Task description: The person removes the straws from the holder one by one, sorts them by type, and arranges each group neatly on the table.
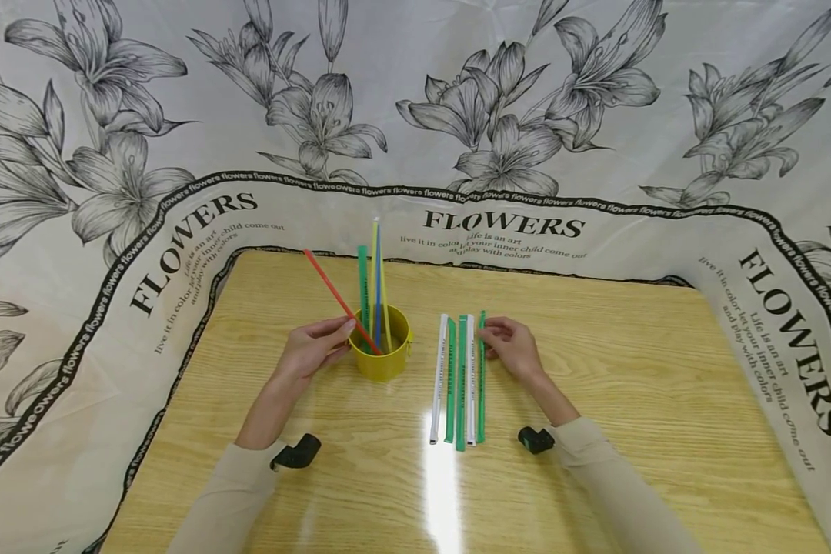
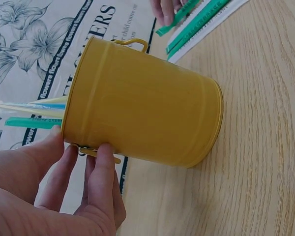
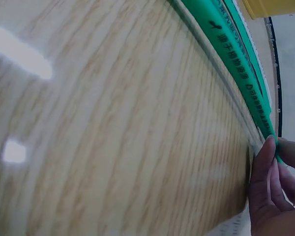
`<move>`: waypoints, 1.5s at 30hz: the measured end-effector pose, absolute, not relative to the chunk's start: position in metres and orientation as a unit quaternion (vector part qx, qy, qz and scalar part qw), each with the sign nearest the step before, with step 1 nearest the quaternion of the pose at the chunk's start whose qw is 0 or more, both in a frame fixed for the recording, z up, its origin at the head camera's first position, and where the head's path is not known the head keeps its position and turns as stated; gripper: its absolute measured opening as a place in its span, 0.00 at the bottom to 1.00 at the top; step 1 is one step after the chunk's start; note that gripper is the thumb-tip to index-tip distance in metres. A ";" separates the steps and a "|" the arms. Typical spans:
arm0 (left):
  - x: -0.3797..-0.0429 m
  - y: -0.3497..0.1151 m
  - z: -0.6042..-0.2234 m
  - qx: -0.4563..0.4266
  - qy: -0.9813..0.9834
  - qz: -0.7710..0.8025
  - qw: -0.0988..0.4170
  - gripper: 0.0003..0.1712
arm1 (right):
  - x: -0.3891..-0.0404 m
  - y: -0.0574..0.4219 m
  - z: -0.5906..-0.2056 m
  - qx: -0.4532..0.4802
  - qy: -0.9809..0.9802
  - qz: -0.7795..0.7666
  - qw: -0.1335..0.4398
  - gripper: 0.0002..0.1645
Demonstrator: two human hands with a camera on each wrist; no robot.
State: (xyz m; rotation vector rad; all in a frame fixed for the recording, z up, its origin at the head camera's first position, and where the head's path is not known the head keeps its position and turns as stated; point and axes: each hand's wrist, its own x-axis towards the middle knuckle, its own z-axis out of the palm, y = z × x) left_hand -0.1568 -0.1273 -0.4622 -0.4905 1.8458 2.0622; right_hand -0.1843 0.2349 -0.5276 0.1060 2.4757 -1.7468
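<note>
1. A green wrapped straw (image 1: 482, 385) lies at the right end of a row on the table, lengthwise to the person, printed with dark characters.
2. The right hand (image 1: 515, 350) pinches this straw at its far end between thumb and fingers, the tips closed together on it. Whether that end is raised from the wood, I cannot tell.
3. Just left of it are a white wrapped straw (image 1: 470, 369) and a second green one, these two side by side and touching. Beyond them come a third green straw (image 1: 450, 385) and another white one at the left end.
4. Left of the row, apart from it, stands a yellow bucket (image 1: 382, 368), upright.
5. The left hand (image 1: 312, 350) grips its left side: the thumb is at the rim, and the fingers bend about the small side handle (image 2: 91, 153). A matching handle (image 2: 137, 43) sticks out on the opposite side.
6. In the bucket, a red straw (image 1: 328, 281) leans left across the rim close to the left thumb; whether they touch is unclear. A green wrapped straw, a blue straw (image 1: 378, 285) and yellow ones stand steeper.
7. Light sleeves and a black wrist camera on each arm (image 1: 298, 452) (image 1: 536, 439) reach in from the near side.
8. The wooden table (image 1: 630, 385) is pale, grained and glossy, with a bright reflection running below the row.
9. White cloth (image 1: 360, 46) printed with black lilies and "FLOWERS" lettering surrounds the far and side edges.
</note>
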 end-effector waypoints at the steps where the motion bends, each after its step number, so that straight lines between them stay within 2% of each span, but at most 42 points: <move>1: -0.157 -0.127 -0.462 -0.172 0.648 0.723 0.165 0.24 | -0.185 0.234 -0.528 0.033 0.821 -0.567 0.055 0.23; 14: -0.156 -0.129 -0.466 -0.164 0.652 0.722 0.165 0.24 | -0.180 0.220 -0.523 0.056 0.864 -0.500 0.027 0.19; 21: -0.155 -0.129 -0.464 -0.159 0.650 0.725 0.165 0.24 | -0.181 0.221 -0.515 0.026 0.886 -0.463 -0.001 0.16; 45: -0.155 -0.129 -0.463 -0.165 0.644 0.728 0.170 0.24 | -0.193 0.197 -0.444 -0.040 0.858 -0.510 -0.037 0.15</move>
